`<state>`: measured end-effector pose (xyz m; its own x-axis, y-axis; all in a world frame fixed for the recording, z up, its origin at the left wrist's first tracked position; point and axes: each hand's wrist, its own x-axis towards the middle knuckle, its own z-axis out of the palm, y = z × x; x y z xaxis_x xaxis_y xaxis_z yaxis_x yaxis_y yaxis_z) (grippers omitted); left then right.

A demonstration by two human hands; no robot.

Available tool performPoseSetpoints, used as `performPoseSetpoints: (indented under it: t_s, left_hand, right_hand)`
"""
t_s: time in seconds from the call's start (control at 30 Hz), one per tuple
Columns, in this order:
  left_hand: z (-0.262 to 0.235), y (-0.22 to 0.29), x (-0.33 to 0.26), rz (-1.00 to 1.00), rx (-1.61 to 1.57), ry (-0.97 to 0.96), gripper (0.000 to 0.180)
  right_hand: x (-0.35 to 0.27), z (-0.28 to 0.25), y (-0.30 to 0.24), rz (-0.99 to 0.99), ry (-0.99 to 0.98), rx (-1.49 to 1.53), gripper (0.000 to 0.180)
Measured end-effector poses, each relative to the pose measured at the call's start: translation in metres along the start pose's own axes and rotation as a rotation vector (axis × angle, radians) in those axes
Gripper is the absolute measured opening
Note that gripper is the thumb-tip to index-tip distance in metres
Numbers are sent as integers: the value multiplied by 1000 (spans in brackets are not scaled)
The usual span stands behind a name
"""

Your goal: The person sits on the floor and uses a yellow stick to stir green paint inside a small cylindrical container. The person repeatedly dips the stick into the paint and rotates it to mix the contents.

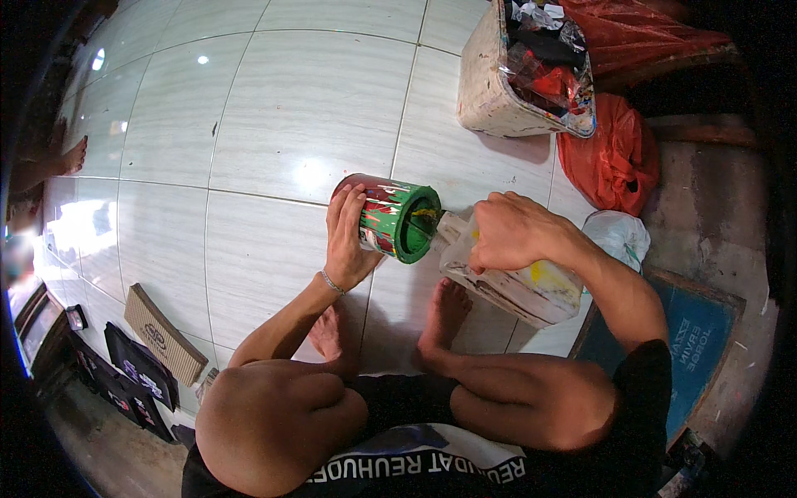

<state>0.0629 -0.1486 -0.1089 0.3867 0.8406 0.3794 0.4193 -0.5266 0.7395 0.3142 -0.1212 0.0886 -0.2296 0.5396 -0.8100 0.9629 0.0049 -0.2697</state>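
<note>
Over the pale tiled floor [274, 108], between the squatting person's knees: a pour is being made from one container into another.
Left hand [349, 241]: it is wrapping around the side of a paint can [390, 217], fingers curled over the top of the wall, and is holding the can tipped on its side with the mouth facing right.
Paint can: it is showing a green interior and green and red runs on its wall; it is being held just above the floor.
Right hand [510, 231]: it is closing firmly on the neck of a white plastic jug [515, 282], tilted so the spout is touching the can's rim.
Step in hand, as judged: liquid is being decanted from jug to can; the flow itself is too small to see.
Next move calls for: keeping the spout seated on the rim and levelling the can before it is spilling.
Surroundings: a stained white bucket [490, 91] of rags and an orange plastic bag [614, 162] are sitting well apart, upper right.
</note>
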Motion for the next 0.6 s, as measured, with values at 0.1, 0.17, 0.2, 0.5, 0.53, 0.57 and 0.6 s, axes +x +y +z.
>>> performPoseSetpoints:
  t_s: [0.1, 0.17, 0.2, 0.5, 0.53, 0.57, 0.6]
  left_hand:
    - [0, 0, 0, 5, 0, 2, 104]
    - [1, 1, 2, 4, -6, 18, 104]
    - [1, 0, 3, 7, -4, 29, 105]
    - [3, -7, -2, -1, 18, 17, 111]
    - [4, -8, -2, 5, 11, 19, 113]
    - [5, -9, -2, 10, 4, 21, 114]
    - [6, -9, -3, 8, 9, 21, 114]
  right_hand:
    - [2, 0, 0, -21, -10, 16, 44]
    - [3, 1, 2, -30, -6, 17, 44]
    - [4, 4, 4, -36, -1, 12, 44]
    - [6, 5, 6, -63, -33, 15, 42]
    - [6, 6, 7, -62, -29, 13, 42]
    - [6, 5, 6, -64, -23, 15, 42]
    - [5, 5, 6, -66, -18, 16, 42]
